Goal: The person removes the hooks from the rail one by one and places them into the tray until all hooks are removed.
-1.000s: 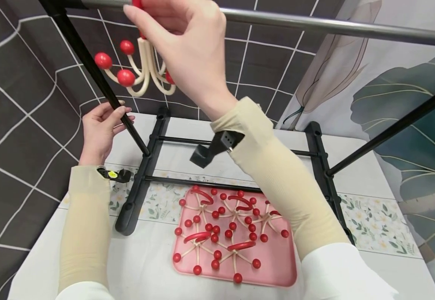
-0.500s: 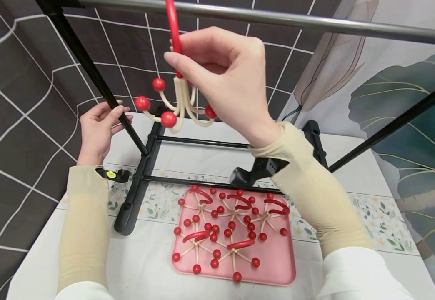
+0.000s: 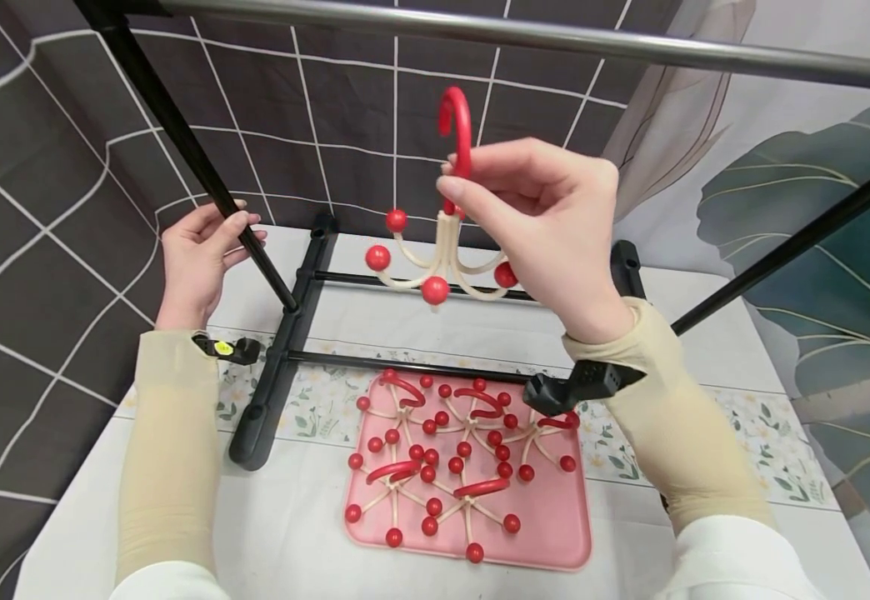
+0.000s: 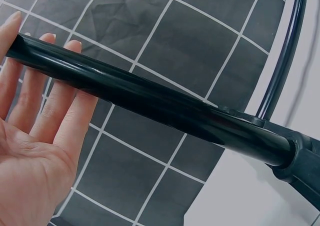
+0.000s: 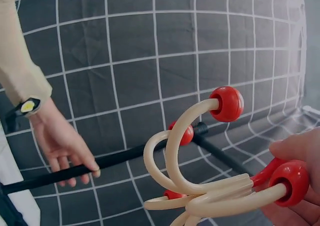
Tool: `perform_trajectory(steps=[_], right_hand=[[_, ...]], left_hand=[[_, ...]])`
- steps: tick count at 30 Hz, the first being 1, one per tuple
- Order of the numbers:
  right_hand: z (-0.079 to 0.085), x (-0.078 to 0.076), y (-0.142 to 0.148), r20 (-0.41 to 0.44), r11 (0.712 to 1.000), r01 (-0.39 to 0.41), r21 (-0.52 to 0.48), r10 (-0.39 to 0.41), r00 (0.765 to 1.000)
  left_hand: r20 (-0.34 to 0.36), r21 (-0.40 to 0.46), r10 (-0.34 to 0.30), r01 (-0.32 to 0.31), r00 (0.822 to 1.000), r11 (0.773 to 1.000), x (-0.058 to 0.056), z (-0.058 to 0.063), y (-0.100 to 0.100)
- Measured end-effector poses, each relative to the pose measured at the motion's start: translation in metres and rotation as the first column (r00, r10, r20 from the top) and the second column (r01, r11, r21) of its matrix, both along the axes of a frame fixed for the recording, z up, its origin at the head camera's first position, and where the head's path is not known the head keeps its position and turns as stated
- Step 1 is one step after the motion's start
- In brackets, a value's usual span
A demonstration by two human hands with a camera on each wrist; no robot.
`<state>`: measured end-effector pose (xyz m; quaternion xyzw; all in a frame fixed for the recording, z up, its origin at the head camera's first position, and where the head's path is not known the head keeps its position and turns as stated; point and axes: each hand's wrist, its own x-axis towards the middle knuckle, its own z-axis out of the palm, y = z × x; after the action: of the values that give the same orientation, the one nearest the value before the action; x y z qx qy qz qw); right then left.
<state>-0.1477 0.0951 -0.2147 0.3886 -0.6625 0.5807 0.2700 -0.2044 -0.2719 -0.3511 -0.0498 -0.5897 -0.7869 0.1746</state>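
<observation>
My right hand (image 3: 547, 225) pinches a multi-armed hanger (image 3: 447, 242) by its red hook (image 3: 462, 137), thumb and fingertips on the straight part below the curve. The hanger hangs upright below the rail, its cream arms curving upward to red ball tips; my hand hides part of it. In the right wrist view the cream arms (image 5: 220, 201) come close to the camera. My left hand (image 3: 198, 258) holds a slanted black pole (image 3: 187, 158) of a rack. In the left wrist view the fingers (image 4: 62, 101) lie behind the pole with the thumb in front.
A grey metal rail (image 3: 555, 37) crosses above, with nothing hanging on its visible length. Below, a pink tray (image 3: 547, 533) bears several similar hangers, beside the rack's black base bar (image 3: 405, 364). Another black pole (image 3: 787, 242) slants at right. Dark tiled cloth (image 3: 360, 108) stands behind.
My right hand has brought the hanger down and to the right, away from the rail, so the whole red hook now shows. My left hand has stayed on the pole.
</observation>
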Motion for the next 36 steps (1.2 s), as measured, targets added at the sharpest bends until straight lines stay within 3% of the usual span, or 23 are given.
perform_trajectory(steps=[8,15,24,30,36], right_hand=[[-0.026,0.006,0.026,0.155,0.995,0.069,0.067,-0.079,0.985],[-0.042,0.015,0.046,0.302,0.982,0.128,0.142,-0.166,0.939],[-0.059,0.022,0.069,0.362,0.937,0.2,0.285,-0.298,0.883],[-0.074,0.025,0.084,0.394,0.935,0.204,0.291,-0.311,0.865],[-0.086,0.04,0.104,0.408,0.93,0.235,0.283,-0.338,0.848]], left_hand=[[-0.008,0.017,-0.007,0.007,1.0,1.0,-0.002,-0.001,0.001],[-0.007,0.014,-0.01,0.01,1.0,1.0,-0.003,-0.001,0.001],[-0.007,0.048,-0.018,0.018,1.0,0.999,-0.003,-0.001,0.0],[-0.003,0.048,-0.019,0.02,1.0,0.999,-0.003,-0.001,0.0],[-0.004,0.038,-0.018,0.019,1.0,0.999,-0.004,-0.001,0.0]])
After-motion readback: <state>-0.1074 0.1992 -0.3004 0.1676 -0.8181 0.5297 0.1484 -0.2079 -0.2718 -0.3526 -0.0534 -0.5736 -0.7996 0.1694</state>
